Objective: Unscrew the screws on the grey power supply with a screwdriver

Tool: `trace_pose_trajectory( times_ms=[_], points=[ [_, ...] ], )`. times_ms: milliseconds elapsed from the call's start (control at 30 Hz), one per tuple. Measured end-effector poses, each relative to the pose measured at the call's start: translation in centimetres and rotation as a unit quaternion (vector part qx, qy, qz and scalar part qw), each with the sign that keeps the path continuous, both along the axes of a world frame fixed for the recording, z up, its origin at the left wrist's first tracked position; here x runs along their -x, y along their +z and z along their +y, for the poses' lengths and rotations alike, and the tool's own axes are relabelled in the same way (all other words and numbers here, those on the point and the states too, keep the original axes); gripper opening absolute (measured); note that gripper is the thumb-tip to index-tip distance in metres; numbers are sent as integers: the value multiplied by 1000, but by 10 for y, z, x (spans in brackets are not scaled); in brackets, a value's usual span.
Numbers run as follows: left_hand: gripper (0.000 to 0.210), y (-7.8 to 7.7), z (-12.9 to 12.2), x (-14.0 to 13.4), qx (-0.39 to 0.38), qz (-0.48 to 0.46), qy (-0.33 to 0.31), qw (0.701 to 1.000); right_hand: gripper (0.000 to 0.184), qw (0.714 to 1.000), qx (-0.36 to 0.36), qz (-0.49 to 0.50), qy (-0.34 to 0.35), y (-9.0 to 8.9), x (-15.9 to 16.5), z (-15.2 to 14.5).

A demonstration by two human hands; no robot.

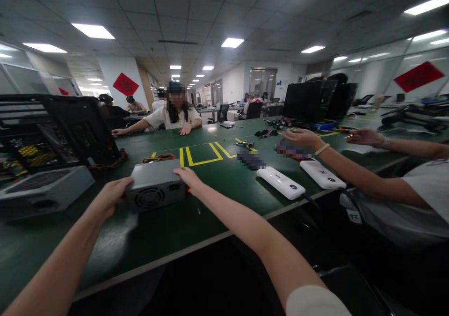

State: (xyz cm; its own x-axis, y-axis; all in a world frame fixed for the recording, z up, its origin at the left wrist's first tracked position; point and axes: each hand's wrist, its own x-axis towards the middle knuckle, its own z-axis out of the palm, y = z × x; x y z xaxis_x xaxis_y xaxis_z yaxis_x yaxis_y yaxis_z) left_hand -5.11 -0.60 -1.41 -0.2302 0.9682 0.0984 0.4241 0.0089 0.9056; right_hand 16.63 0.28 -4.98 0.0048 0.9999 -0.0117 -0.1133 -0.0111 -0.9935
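Note:
A grey computer power supply [154, 175] with a round fan grille facing me is at the green table [224, 203], held between my two hands. My left hand [112, 195] grips its left side, the fingertips partly hidden. On its right side my right hand [188, 178] closes over the top corner. Coloured cables [159, 158] stick out behind it. Just right of it, under my right wrist, shows an orange-handled screwdriver [194, 199], partly covered.
A second power supply [45, 192] lies at the left before an open black computer case [66, 128]. Two white power banks [280, 182] sit toward the right, near a co-worker's hands [303, 139]. Another person [177, 110] leans on the table's far side. Yellow tape [205, 159] marks the tabletop.

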Motion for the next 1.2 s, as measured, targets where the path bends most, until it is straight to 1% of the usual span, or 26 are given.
trace_pose_trajectory(
  times_ms=[33,100,167,200,267,300,367,433,500,567,633,667,700,733,767,800,900,967,1033,1100,1200],
  points=[
    [26,-2,3,-14,19,-22,-8,1000,31,1000,6,-3,-14,0,-14,2],
    [25,-5,7,-39,18,-38,-21,999,28,999,10,-5,-40,0,-38,6],
    [26,-7,12,-56,15,-50,-46,998,27,998,6,-7,-65,-1,-54,9],
    [27,-8,15,-63,19,-56,-47,997,28,997,5,-7,-75,-1,-60,10],
    [28,-10,21,-73,20,-74,-44,996,32,996,2,-5,-86,-2,-67,12],
    [29,-12,24,-77,18,-100,-39,994,33,996,-2,-3,-90,-3,-69,12],
    [29,-14,26,-81,4,-117,-39,992,34,995,-13,2,-98,-4,-70,12],
    [29,-14,25,-81,-24,-139,-58,988,34,994,-30,10,-105,-1,-70,10],
    [33,-6,25,-80,-63,-150,-74,984,35,992,-55,19,-109,7,-68,9],
    [40,9,28,-78,-121,-169,-87,974,37,989,-96,29,-112,20,-66,9],
    [46,26,33,-77,-201,-183,-119,955,42,983,-141,38,-112,34,-66,10],
    [49,33,35,-77,-229,-190,-133,946,45,980,-159,42,-113,39,-66,12],
    [51,38,38,-78,-244,-193,-136,941,48,977,-175,45,-114,43,-66,13],
    [52,40,39,-79,-253,-197,-133,938,50,973,-193,43,-117,44,-67,14],
    [52,38,40,-80,-248,-200,-135,938,50,973,-197,45,-115,43,-68,15],
    [51,33,40,-81,-231,-201,-136,942,49,977,-180,41,-110,39,-69,15],
    [40,7,35,-83,-143,-194,-91,966,41,985,-130,20,-109,19,-72,17],
    [34,-11,33,-83,-93,-197,-74,973,41,988,-101,1,-112,6,-74,18],
    [30,-23,32,-82,-60,-194,-64,977,42,990,-79,-18,-114,-2,-75,21],
    [29,-29,31,-81,-47,-189,-59,979,44,991,-66,-34,-115,-5,-76,23],
    [29,-31,29,-81,-42,-176,-44,983,47,990,-55,-54,-115,-4,-74,22]
  ],
)
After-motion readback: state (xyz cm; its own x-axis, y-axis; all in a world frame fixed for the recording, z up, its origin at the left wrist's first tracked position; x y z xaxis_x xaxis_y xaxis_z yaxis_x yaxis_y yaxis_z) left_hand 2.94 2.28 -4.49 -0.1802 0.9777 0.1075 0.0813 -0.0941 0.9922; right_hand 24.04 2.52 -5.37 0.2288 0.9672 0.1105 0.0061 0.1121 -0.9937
